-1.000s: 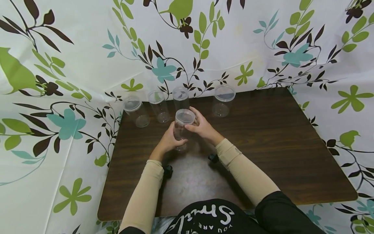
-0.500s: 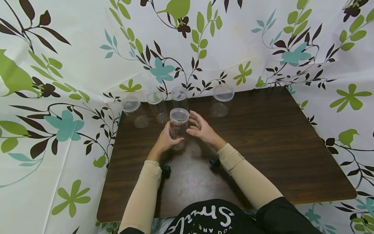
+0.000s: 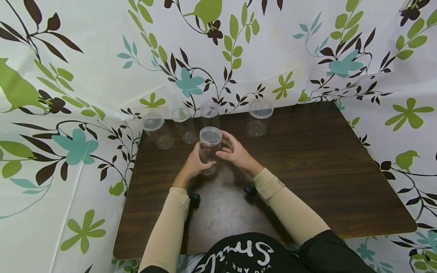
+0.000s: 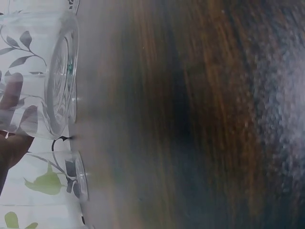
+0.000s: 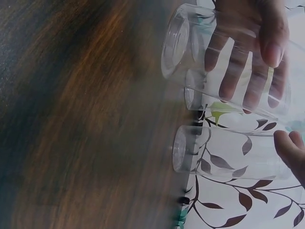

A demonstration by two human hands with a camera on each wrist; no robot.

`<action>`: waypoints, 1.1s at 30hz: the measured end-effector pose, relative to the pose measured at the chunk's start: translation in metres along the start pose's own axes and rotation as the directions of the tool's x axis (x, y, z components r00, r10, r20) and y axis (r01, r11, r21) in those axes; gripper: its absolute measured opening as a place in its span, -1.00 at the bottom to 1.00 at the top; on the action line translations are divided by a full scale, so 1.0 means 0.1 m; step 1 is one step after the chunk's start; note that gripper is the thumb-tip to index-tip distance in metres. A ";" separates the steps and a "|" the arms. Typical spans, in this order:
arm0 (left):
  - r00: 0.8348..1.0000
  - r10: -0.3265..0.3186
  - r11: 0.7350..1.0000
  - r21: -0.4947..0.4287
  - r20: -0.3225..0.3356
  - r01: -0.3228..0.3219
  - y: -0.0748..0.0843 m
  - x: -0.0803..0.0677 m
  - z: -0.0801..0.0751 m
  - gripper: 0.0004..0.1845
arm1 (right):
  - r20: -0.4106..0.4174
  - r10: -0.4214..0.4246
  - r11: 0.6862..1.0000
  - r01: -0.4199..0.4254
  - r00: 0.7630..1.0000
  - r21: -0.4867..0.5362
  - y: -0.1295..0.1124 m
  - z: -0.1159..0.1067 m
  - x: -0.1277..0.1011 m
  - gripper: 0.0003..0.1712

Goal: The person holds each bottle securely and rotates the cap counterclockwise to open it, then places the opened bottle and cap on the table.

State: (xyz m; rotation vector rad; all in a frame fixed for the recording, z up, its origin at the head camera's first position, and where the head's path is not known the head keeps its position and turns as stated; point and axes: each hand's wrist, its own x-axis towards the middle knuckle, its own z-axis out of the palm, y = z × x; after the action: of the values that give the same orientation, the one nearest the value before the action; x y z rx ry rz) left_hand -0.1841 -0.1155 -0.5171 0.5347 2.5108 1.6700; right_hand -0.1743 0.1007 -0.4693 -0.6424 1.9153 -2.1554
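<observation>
A clear plastic jar (image 3: 209, 148) with a translucent lid (image 3: 210, 135) is up in front of the body, slightly tilted in the right wrist view. My left hand (image 3: 196, 163) grips it from the left. In the right wrist view, the left fingers (image 5: 231, 71) show behind the clear wall and the thumb in front. My right hand (image 3: 237, 151) is at the jar's right side, fingers loosely curved near the lid. In the right wrist view, only fingertips (image 5: 289, 148) of this hand show, a little apart from the jar. Contact there is hard to tell in the head view.
Along the back of the brown wooden table (image 3: 307, 170) stand several similar jars: one at left (image 3: 160, 132), two in the middle, and a wider jar (image 3: 258, 119) further right. A leaf-patterned sheet (image 3: 273, 45) hangs directly behind them. Small black devices (image 3: 195, 200) sit under both wrists.
The jar has shifted slightly left from a second ago. My right hand came away from it, then moved back closer. My left hand has kept its grip throughout.
</observation>
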 end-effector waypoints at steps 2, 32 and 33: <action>1.000 0.005 1.000 0.007 0.001 -0.005 0.00 0.00 0.02 0.00 | -0.002 0.008 1.000 -0.008 1.000 0.001 -0.02 0.01 0.00 0.29; 0.997 0.067 0.997 -0.026 0.035 -0.066 0.04 -0.04 0.05 -0.05 | -0.016 0.054 0.998 -0.053 0.998 0.032 0.00 0.04 0.12 0.47; 0.998 0.063 0.998 -0.022 0.031 -0.063 0.04 -0.05 0.05 -0.05 | -0.016 0.050 0.998 -0.050 0.999 0.032 0.00 0.04 0.11 0.49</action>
State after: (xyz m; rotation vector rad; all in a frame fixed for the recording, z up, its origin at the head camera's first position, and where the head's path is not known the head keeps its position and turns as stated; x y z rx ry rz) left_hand -0.1775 -0.1116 -0.5160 0.6394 2.4768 1.6928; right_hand -0.1820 0.0923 -0.4669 -0.5666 1.8810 -2.1622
